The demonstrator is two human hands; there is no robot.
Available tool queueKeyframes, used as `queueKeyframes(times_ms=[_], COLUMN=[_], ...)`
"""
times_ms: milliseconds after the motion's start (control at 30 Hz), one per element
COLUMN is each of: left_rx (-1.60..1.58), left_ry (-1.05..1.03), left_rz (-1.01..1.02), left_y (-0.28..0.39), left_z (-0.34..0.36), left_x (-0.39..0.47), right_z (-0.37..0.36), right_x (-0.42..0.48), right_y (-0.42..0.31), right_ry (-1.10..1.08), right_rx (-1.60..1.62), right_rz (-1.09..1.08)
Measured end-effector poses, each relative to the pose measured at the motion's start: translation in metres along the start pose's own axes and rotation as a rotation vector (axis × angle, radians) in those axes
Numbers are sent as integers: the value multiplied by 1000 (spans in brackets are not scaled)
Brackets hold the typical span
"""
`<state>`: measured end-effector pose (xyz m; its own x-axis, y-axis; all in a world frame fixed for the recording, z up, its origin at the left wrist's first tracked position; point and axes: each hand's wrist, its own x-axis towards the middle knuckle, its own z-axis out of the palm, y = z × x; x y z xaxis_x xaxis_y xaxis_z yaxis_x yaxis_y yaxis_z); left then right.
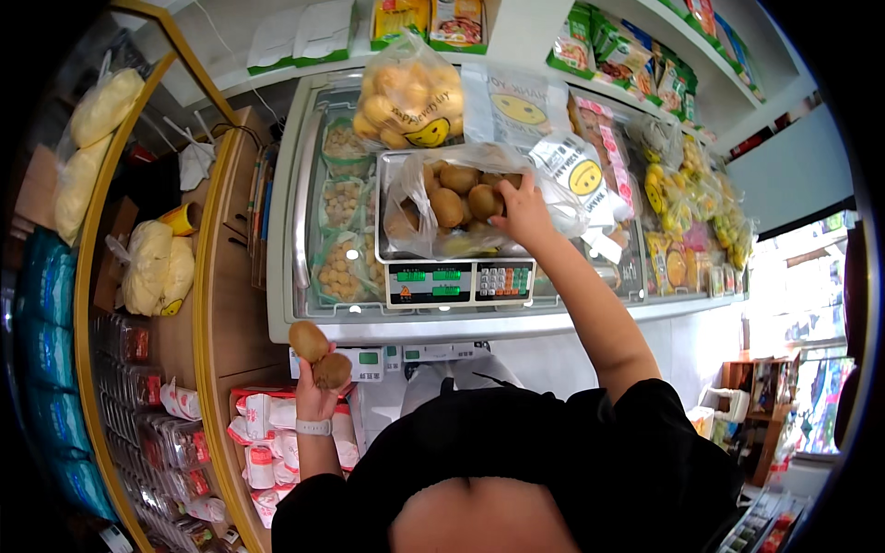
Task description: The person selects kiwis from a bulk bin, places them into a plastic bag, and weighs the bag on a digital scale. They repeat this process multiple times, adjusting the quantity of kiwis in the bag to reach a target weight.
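Two brown kiwifruit (309,341) rest in my left hand (317,395), held out to the left beyond the freezer's front edge. My right hand (523,211) reaches into an opened clear plastic bag (419,238) of kiwifruit, its fingers around one kiwifruit (485,201) at the right side of the pile. Several more kiwifruit (446,207) lie in the bag. Under the bag is a digital weighing scale (460,283) with lit green displays and a keypad. The scale stands on the glass top of a chest freezer (304,316).
Behind the scale sit a bag of yellow-orange fruit (408,104) and flat printed plastic bags (515,104). Bagged grapes (698,173) lie to the right. A wooden counter (238,311) borders the left side, above a carton of wrapped packages (276,442). Shelves of packets (622,55) line the back.
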<state>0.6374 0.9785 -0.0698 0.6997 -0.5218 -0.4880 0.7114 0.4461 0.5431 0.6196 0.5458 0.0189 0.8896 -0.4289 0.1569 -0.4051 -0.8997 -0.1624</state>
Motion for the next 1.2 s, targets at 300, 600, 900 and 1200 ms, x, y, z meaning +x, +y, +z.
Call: queueKeyframes(times_ms=[300,600,900,1200], left_rx=[-152,-148,-154,-182], left_ry=[-52,6,33,-89], left_rz=[-99,-102,-138,-151], left_y=[-9,-7,-7,-9], left_z=[-22,-31,-35,-10], left_x=[48,41,41,36], right_z=[-61,-72,-49,-69], right_x=[-34,-129,-149,-88], right_y=[-44,-69,-60,-37], right_ry=[99,-361,-517,-296], right_rx=[795,1342,1633,2091], right_rz=[27,28,368,503])
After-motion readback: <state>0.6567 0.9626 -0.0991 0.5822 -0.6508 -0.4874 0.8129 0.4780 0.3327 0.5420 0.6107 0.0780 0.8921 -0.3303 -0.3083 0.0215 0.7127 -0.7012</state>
